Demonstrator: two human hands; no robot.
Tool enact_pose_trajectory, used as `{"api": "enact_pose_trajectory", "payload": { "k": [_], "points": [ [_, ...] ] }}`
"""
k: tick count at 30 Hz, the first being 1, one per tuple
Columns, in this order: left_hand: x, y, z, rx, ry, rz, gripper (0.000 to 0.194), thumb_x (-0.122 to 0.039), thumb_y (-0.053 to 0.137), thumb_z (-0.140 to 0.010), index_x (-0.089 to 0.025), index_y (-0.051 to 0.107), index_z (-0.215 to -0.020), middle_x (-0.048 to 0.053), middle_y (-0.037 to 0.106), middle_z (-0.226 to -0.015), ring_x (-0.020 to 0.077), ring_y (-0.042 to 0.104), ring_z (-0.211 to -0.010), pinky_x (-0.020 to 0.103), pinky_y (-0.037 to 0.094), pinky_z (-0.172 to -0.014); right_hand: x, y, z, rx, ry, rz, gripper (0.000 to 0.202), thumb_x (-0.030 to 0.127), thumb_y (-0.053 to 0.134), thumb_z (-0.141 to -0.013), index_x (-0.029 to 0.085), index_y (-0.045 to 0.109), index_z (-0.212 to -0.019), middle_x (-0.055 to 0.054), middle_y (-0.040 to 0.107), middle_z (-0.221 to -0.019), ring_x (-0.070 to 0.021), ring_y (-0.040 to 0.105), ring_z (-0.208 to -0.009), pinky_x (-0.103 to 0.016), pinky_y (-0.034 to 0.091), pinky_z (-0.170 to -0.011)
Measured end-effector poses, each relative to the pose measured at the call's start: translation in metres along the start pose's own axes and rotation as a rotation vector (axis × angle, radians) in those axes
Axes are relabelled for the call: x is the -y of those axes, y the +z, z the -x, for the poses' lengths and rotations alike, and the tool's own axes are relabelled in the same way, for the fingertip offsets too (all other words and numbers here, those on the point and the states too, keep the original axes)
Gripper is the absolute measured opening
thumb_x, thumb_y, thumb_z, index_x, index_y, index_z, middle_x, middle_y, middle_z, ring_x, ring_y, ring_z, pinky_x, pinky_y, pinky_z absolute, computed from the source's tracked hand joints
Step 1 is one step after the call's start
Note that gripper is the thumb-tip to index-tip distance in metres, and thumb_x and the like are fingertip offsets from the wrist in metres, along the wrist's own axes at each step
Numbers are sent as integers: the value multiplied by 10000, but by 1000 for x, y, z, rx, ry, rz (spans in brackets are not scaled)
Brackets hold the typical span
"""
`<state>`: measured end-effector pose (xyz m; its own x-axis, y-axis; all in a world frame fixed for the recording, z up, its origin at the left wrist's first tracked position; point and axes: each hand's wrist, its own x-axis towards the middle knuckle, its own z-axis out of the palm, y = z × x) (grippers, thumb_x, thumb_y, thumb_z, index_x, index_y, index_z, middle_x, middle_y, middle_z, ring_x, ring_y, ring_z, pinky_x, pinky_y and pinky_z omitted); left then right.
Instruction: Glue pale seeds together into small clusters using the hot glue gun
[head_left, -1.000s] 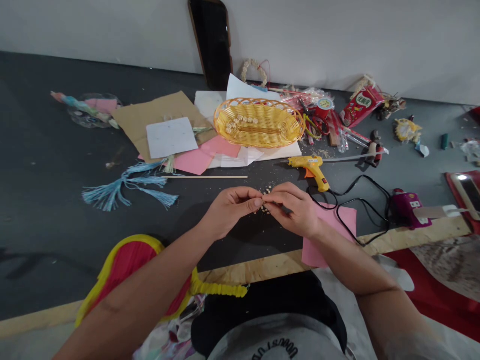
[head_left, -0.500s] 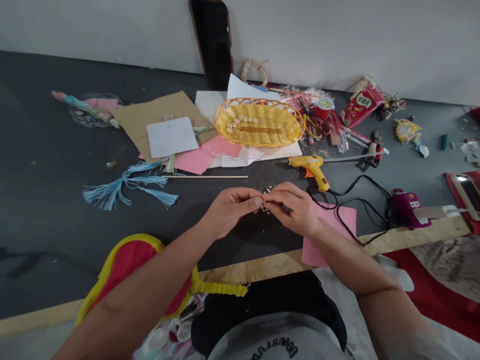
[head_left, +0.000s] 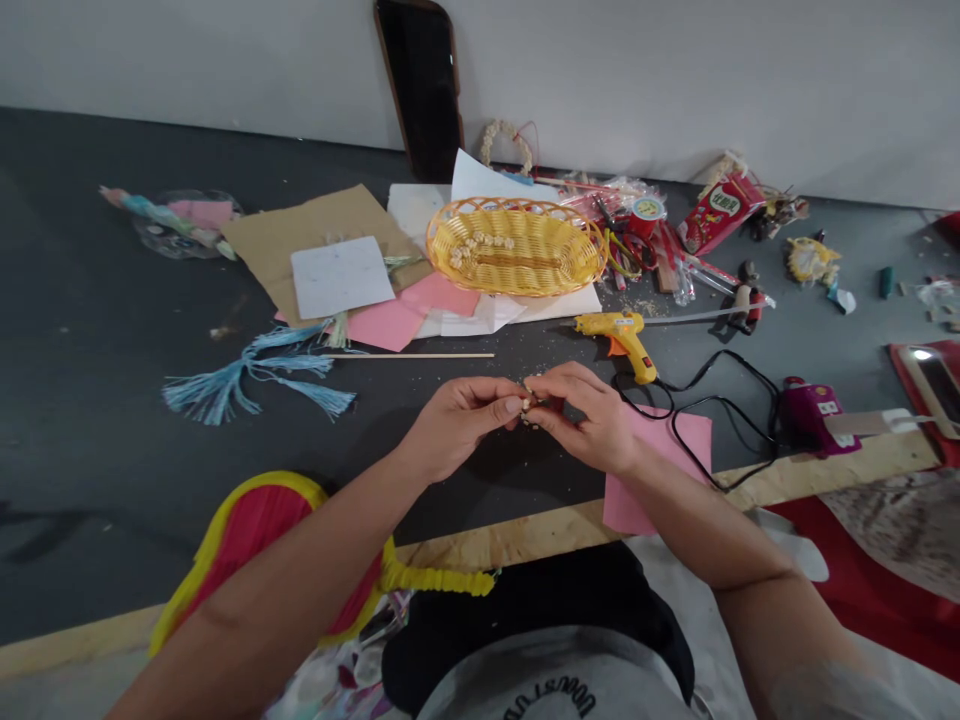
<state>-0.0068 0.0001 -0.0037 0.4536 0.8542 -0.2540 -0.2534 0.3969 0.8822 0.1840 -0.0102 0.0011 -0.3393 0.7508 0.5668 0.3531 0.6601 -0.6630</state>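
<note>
Near the middle of the dark tabletop, my left hand pinches a small pale piece between thumb and forefinger. The fingertips of my right hand close on the same piece from the other side. It is too small for me to name. Pale crumbs lie on the table under and around the fingertips, mostly hidden by them. Beyond the hands rests a yellow woven basket with a few small pale clusters in it. A yellow glue gun lies just past my right hand.
To the left are a thin stick, a blue tassel and brown cardboard. Pink paper lies under my right forearm, beside a black cord. A red-and-yellow padded item sits below my left arm. A phone leans at the back.
The fingertips of my right hand have shifted and parted a little, so the pale piece shows more clearly. My left hand has hardly moved.
</note>
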Motion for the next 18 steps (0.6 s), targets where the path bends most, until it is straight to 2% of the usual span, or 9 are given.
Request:
{"api": "enact_pose_trajectory", "payload": {
  "k": [7, 14, 18],
  "points": [
    [1, -1, 1, 12, -19, -3, 293, -428, 843, -694, -150, 789, -769, 24, 648, -674, 121, 539, -664, 258, 430, -661, 2, -1, -1, -3, -43, 37, 161, 175, 649, -897, 220, 706, -1041, -61, 687, -927, -143, 678, -840, -273, 594, -755],
    [-2, 2, 0, -64, -10, 26, 296, -411, 871, -652, -152, 791, -772, 27, 681, -679, 117, 548, -640, 252, 428, -637, 3, -3, -2, -20, -10, 95, 156, 148, 637, -878, 213, 694, -1008, -66, 674, -925, -152, 676, -834, -277, 600, -738],
    [-2, 1, 0, -32, -41, 18, 287, -383, 880, -645, -155, 799, -800, 27, 699, -707, 111, 558, -655, 242, 435, -651, 0, -1, -1, -3, -49, 159, 147, 158, 624, -889, 225, 697, -998, -57, 676, -917, -145, 673, -819, -268, 591, -730]
  ]
}}
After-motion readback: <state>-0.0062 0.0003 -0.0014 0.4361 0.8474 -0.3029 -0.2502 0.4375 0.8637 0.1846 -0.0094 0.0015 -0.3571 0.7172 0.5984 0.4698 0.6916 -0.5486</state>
